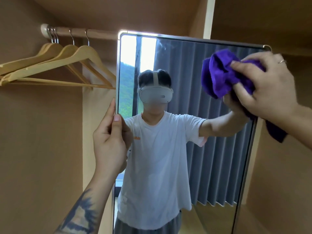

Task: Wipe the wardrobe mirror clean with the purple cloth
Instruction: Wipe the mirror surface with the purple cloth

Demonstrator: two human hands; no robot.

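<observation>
Left hand point(112, 139): pinches the wardrobe mirror's point(177, 149) left edge, thumb on the glass, steadying it.
Right hand point(268, 85): fingers curled round the bunched purple cloth point(222, 75), pressed near the top right corner.
Progress: wiping under way; faint smears show at the top, the lower glass apparently not yet reached.
Left of mirror: wooden hangers point(55, 65) on a rail.

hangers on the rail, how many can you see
4 by the hooks: two bunched at the rail's left end and, one beside them, and the nearest one closest to the mirror. They overlap, so another could be hidden.
</observation>
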